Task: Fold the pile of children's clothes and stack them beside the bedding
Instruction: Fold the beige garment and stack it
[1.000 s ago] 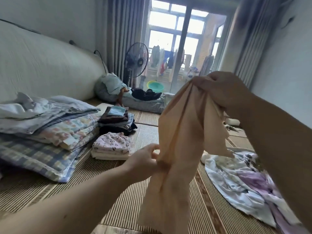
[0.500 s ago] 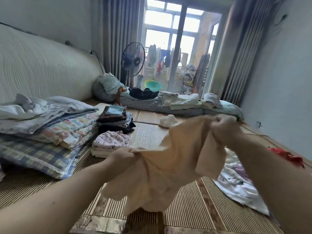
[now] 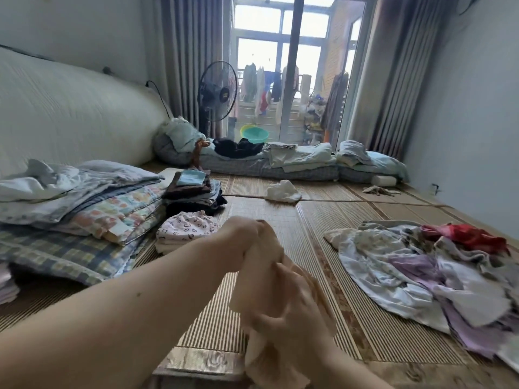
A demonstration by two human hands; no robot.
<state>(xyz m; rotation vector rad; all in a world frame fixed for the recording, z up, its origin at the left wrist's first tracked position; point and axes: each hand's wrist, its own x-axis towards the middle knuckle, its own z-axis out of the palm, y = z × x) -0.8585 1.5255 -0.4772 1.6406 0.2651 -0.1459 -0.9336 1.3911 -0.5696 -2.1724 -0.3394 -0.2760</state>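
Peach garment (image 3: 259, 279), stretched wide between parted hands half a second ago, is now gathered into a narrow band above the straw mat (image 3: 280, 214). The left hand (image 3: 241, 242) grips its far end and the right hand (image 3: 289, 318) clutches the middle, both curled round cloth. Its long axis runs away from the person, loose tail nearest. It is probably halved lengthwise, bound for the folded stacks (image 3: 185, 231) beside the bedding (image 3: 84, 214).

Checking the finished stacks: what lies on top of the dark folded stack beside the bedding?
A folded light-blue garment lies on the dark stack, over a brown layer. Lower layers show only edges; the rest is covered.
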